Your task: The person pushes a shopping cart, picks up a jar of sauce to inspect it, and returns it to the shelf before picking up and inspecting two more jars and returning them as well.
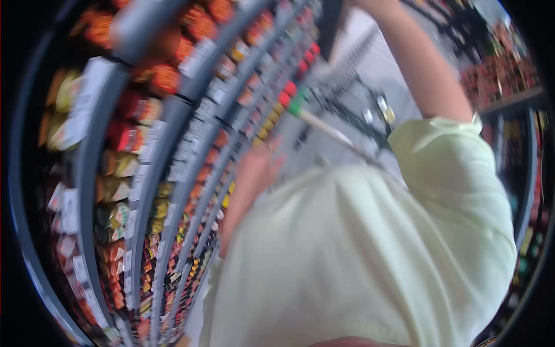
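My left hand (261, 163), blurred, is beside the lower shelf fronts, left of my light shirt (347, 248). Its fingers look apart, with a ring on one and no held object visible. My right arm (422, 75) reaches up to the top edge, where its wrist end is cut off and the fingers are hidden. Near that wrist is a dark flat panel (331, 26); whether my right hand touches it cannot be seen. Packaged goods in orange wrappers (165, 80) fill the shelf rows on the left.
Grey shelf edges (87, 173) with white labels curve down the left side. Beyond my hands are a pale rod with a green end (296, 105), dark metal frames (370, 124) and grey floor (393, 63). More stocked shelves (500, 75) stand at the right.
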{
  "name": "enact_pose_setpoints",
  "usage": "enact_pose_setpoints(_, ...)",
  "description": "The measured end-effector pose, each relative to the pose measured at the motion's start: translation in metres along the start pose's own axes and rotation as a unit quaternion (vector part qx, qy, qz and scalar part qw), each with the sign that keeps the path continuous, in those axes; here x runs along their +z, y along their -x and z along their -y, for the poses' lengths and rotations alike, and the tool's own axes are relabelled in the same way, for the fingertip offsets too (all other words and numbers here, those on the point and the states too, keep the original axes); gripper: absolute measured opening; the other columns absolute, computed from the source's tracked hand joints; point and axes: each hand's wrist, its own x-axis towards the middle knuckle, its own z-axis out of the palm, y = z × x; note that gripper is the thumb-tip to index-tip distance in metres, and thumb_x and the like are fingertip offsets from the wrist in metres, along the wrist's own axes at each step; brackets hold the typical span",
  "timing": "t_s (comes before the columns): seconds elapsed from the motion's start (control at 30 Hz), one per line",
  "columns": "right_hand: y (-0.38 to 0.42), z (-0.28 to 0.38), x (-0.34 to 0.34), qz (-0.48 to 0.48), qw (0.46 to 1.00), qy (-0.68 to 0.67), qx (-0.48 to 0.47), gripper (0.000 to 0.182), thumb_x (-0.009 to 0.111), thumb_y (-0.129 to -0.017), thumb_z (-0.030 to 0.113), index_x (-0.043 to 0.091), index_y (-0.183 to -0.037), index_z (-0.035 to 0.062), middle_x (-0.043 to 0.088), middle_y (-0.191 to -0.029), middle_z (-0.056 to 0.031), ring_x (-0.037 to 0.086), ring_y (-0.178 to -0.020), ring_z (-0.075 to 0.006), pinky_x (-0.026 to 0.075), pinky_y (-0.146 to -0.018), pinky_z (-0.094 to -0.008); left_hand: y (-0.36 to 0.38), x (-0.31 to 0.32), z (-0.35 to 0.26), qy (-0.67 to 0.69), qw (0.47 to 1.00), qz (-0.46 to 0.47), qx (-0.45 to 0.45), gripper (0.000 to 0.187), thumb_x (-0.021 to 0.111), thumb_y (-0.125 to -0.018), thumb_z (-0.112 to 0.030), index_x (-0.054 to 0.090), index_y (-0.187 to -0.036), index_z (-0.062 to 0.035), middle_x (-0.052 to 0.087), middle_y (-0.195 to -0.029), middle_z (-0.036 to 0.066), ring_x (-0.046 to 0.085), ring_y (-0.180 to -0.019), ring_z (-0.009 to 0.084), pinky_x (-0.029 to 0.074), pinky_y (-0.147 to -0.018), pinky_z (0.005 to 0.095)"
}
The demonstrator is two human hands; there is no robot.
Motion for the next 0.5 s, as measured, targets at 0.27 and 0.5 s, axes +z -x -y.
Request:
enact_pose_setpoints(0.27,0.363,0.028,-0.027,-0.146,0.797,0.402,0.427,0.037,0.063,-0.09,0.03,0.066,-0.111,0.0002,0.068,-0.105,-0.0198,0.066,-0.093,-0.0312,0.05,-0.078,-0.0372,-0.064,0.046,-0.023,-0.051,0.962,0.056,0.263,0.073,0.074,-0.077,-0.036,0.045,-0.14,-0.0123,0.049,-0.133,0.017,0.044,-0.126,0.0352,0.034,-0.106,0.049)
enact_pose_setpoints(0.5,0.412,0.052,0.007,0.005,0.717,0.533,0.45,0.042,0.061,-0.09,0.034,0.058,-0.122,0.0066,0.062,-0.108,-0.012,0.056,-0.103,-0.0316,0.034,-0.103,-0.0501,-0.104,0.105,-0.036,-0.163,0.921,0.131,0.329,0.066,0.072,-0.075,-0.048,0.058,-0.126,-0.0093,0.06,-0.097,0.007,0.055,-0.101,0.024,0.039,-0.098,0.0439)
